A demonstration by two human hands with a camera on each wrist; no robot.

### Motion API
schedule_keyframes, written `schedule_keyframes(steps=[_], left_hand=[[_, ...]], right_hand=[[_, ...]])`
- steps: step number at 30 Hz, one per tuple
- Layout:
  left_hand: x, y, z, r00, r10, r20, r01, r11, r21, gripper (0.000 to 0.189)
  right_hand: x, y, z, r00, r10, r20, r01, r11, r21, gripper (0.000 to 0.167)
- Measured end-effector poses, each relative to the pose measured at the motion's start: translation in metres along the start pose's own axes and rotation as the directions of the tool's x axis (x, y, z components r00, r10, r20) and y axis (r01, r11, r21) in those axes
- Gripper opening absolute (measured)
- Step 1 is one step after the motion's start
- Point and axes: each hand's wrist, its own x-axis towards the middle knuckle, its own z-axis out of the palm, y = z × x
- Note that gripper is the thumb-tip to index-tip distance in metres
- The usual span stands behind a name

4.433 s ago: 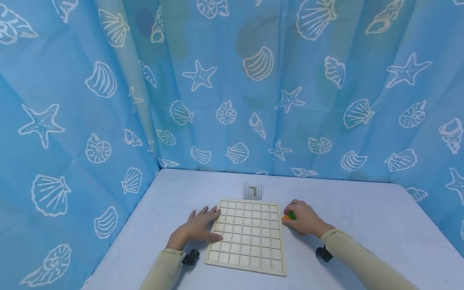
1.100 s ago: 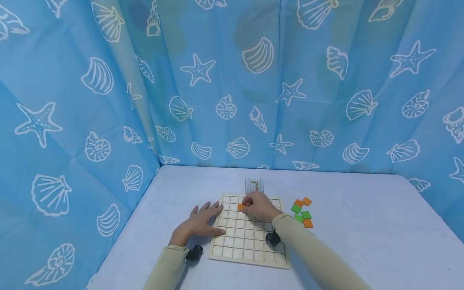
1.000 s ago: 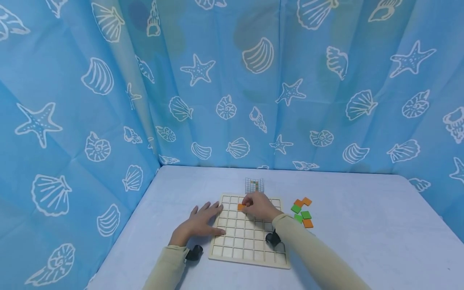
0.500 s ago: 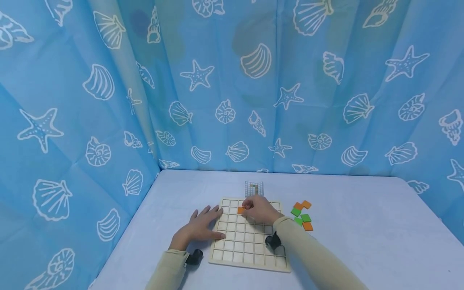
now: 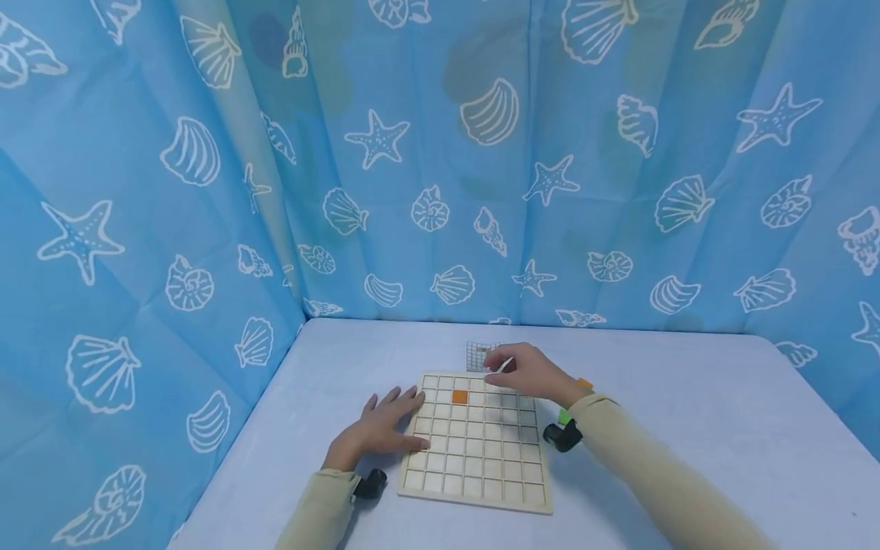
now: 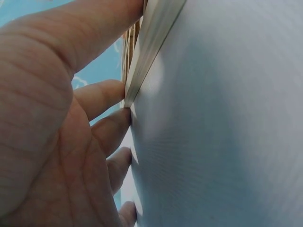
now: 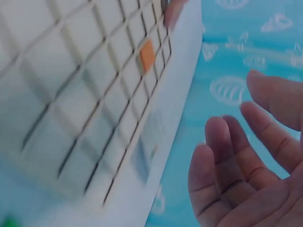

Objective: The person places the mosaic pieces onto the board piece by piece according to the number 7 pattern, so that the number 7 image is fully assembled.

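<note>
A pale wooden grid board [image 5: 473,464] lies on the white table. One orange square tile [image 5: 460,396] sits flat in a cell of its second row from the far edge; the right wrist view also shows this orange tile [image 7: 147,56]. My left hand [image 5: 374,431] is spread at the board's left edge, thumb over the rim and fingertips against the side. Above the far right part of the board hovers my right hand [image 5: 532,374], its fingers loosely bent and nothing between them in the right wrist view.
Behind the board stands a small curved card [image 5: 476,355] printed with a grid and a coloured pattern, partly covered by my right hand. Right of the board, an orange tile [image 5: 584,383] and a green tile [image 5: 564,416] peek out around my right arm. A blue shell-patterned curtain [image 5: 426,191] encloses the table.
Since 4.4 s ago, my right hand has moved from the loose tiles to the board, set an orange tile in a cell, let go and risen rightward. My left hand stays at the edge.
</note>
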Motion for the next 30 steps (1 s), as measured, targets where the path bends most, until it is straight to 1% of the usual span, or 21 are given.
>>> schedule_keyframes(steps=[4, 9, 13, 14, 16, 20, 22, 26, 28, 30], left_hand=[[0.001, 0.0, 0.0, 1.0, 0.007, -0.008, -0.007, 1.0, 0.0, 0.092], [0.001, -0.001, 0.002, 1.0, 0.014, -0.001, -0.014, 1.0, 0.001, 0.091], [0.001, 0.0, 0.003, 1.0, 0.007, -0.008, -0.007, 1.0, 0.008, 0.092], [0.001, 0.0, 0.002, 1.0, 0.005, -0.01, -0.005, 1.0, 0.007, 0.092], [0.001, 0.001, 0.002, 1.0, 0.002, -0.012, -0.002, 1.0, 0.007, 0.092], [0.001, 0.001, 0.003, 1.0, 0.009, -0.011, -0.009, 1.0, 0.002, 0.092], [0.001, 0.001, 0.003, 1.0, 0.017, -0.009, -0.017, 1.0, -0.003, 0.092], [0.001, 0.0, 0.003, 1.0, 0.019, -0.011, -0.019, 1.0, -0.006, 0.092], [0.001, -0.001, 0.003, 1.0, 0.018, -0.015, -0.018, 1.0, -0.003, 0.092], [0.001, -0.002, 0.003, 1.0, 0.019, -0.02, -0.019, 1.0, -0.002, 0.092]], right_hand=[[-0.009, 0.017, -0.018, 0.996, 0.071, -0.045, -0.073, 0.997, -0.04, 0.024], [-0.026, 0.045, -0.031, 0.991, 0.12, -0.065, -0.125, 0.989, -0.081, 0.025], [-0.036, 0.066, -0.031, 0.983, 0.163, -0.08, -0.171, 0.979, -0.111, 0.024], [-0.038, 0.071, -0.03, 0.979, 0.187, -0.086, -0.196, 0.974, -0.111, 0.023], [-0.043, 0.079, -0.028, 0.974, 0.209, -0.085, -0.218, 0.969, -0.114, 0.021], [-0.054, 0.091, -0.022, 0.969, 0.233, -0.083, -0.242, 0.963, -0.12, 0.019], [-0.059, 0.094, -0.021, 0.971, 0.226, -0.077, -0.235, 0.964, -0.127, 0.017], [-0.067, 0.098, -0.021, 0.982, 0.183, -0.055, -0.189, 0.971, -0.144, 0.019], [-0.069, 0.1, -0.02, 0.985, 0.165, -0.051, -0.171, 0.97, -0.172, 0.02], [-0.07, 0.101, -0.019, 0.984, 0.169, -0.057, -0.177, 0.966, -0.19, 0.022]])
